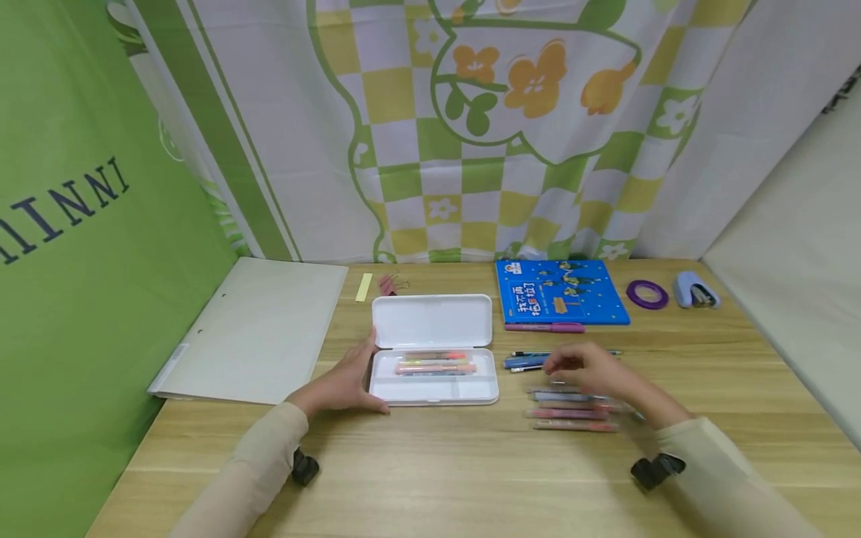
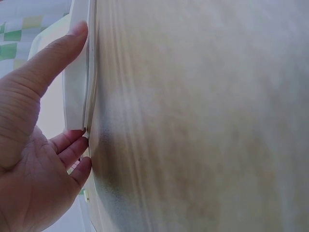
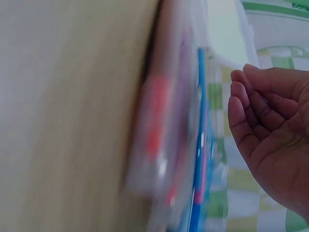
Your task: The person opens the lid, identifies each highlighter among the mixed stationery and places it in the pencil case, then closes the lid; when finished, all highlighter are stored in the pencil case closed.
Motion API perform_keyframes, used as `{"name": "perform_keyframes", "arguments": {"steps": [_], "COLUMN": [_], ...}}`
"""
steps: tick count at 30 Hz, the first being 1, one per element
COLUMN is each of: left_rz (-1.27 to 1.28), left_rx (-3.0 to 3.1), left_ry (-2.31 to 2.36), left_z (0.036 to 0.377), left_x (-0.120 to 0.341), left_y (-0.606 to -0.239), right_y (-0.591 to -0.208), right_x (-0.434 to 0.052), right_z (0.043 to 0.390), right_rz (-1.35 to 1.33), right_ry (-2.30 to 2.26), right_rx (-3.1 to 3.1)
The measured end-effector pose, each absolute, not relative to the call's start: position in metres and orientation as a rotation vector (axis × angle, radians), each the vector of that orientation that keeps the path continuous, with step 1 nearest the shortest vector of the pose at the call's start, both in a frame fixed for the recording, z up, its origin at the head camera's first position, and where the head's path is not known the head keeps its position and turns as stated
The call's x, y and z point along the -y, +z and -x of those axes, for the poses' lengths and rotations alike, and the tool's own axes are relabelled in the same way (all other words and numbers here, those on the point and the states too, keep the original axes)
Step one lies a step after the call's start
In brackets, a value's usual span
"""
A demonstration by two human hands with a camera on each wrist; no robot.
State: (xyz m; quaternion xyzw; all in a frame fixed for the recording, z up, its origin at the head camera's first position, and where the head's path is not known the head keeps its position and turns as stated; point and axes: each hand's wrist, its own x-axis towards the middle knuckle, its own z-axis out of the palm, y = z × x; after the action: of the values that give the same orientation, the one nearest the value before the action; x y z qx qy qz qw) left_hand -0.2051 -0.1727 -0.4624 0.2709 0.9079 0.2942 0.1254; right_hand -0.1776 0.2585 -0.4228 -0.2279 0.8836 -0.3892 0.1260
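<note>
A white pencil case [image 1: 430, 400] lies open on the table, with several pens and highlighters [image 1: 437, 368] in its back compartment. My left hand [image 1: 343, 381] grips the left end of the case, thumb along the front side and fingers at the end. My right hand [image 1: 588, 368] hovers with loosely curled fingers over loose pens; in the right wrist view nothing shows between thumb and fingertips. Below it lies a row of highlighters [image 1: 575, 426], blurred in the right wrist view. Partly hidden behind this hand are a blue pen [image 1: 521, 362] and a dark pencil [image 1: 528, 353].
A blue book [image 1: 565, 291] lies at the back, a purple marker [image 1: 545, 327] along its front edge. Further right are purple tape [image 1: 647, 294] and a stapler [image 1: 696, 290]. A white folder [image 1: 262, 329], yellow sticky notes [image 1: 364, 287] and pink binder clips [image 1: 388, 285] are at left.
</note>
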Motion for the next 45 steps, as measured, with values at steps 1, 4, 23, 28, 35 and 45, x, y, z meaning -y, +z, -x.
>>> {"name": "perform_keyframes", "arguments": {"steps": [1,4,23,28,35,45], "left_rz": [-0.787,-0.780,-0.787,-0.792,-0.796,-0.795], "left_rx": [-2.644,-2.638,-2.640,-2.645,-2.648,-2.638], "left_ry": [0.862,0.873,0.880,0.869,0.872,0.875], "left_z": [0.205,0.204,0.205,0.206,0.206,0.206], "left_x": [0.173,0.173,0.173,0.174,0.173,0.173], "left_y": [-0.462,-0.462,-0.465,-0.466,-0.465,-0.464], "right_y": [-0.423,-0.425,-0.439,-0.439,-0.434,-0.416], "right_x": [-0.264,-0.278,-0.312,-0.312,-0.306,-0.257], "right_z": [0.175,0.170,0.179,0.180,0.182,0.191], "right_rz": [0.654,0.622,0.542,0.555,0.595,0.696], "right_ry": [-1.104,-1.029,-0.922,-0.915,-0.931,-1.051], "right_rx": [-2.585,-2.624,-2.637,-2.644,-2.680,-2.659]}}
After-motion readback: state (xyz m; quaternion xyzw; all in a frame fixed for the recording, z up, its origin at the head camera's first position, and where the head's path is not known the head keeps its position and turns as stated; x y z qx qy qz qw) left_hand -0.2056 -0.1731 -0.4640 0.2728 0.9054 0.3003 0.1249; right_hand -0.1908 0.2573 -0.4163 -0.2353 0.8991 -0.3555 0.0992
